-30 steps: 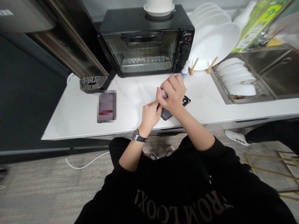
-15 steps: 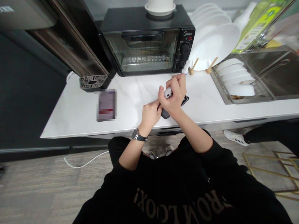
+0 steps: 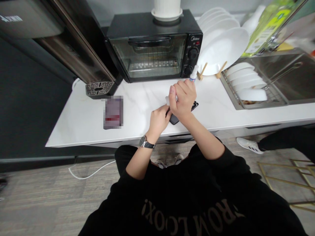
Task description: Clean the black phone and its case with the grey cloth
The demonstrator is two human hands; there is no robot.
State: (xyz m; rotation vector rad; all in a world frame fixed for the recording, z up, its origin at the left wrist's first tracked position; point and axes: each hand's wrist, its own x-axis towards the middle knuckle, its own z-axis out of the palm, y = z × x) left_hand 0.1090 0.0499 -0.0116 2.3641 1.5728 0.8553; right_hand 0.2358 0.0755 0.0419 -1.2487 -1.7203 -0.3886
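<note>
A black phone lies flat on the white counter, mostly covered by my hands. My left hand, with a watch on the wrist, is closed and rests at the phone's near end, pinching its edge. My right hand is curled over the middle of the phone, fingers wrapped round a small white object that I cannot name. A small white bottle with a blue label stands just beyond my right hand.
A black toaster oven stands at the back with a white pot on top. White plates lean in a rack to the right, beside a sink with a dish rack. A blurred card lies to the left. Another person's shoe shows at right.
My right hand shifted slightly over the phone, turning the small white object in its fingers. My left hand stayed at the phone's near end.
</note>
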